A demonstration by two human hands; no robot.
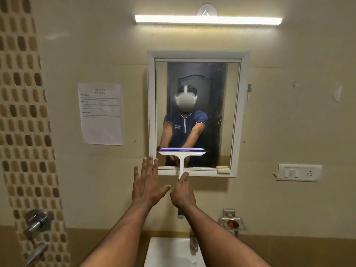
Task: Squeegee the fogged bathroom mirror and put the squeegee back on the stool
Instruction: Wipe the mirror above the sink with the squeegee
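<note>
A white-framed mirror [238,112] hangs on the beige wall ahead; its right part still shows dark streaks and droplets. A white squeegee [181,153] with a blue blade strip lies flat against the lower glass, handle pointing down over the bottom frame. My right hand [183,193] is closed around the handle's lower end, index finger stretched along it. My left hand [147,185] is raised with fingers spread, fingertips at the mirror's lower left corner, holding nothing. No stool is in sight.
A white sink [163,253] with a tap [193,245] sits directly below. A printed sheet [101,114] is taped left of the mirror. A switch plate [298,172], a metal soap holder [232,221], a tube light [208,19] and shower valves [37,222] are also on the wall.
</note>
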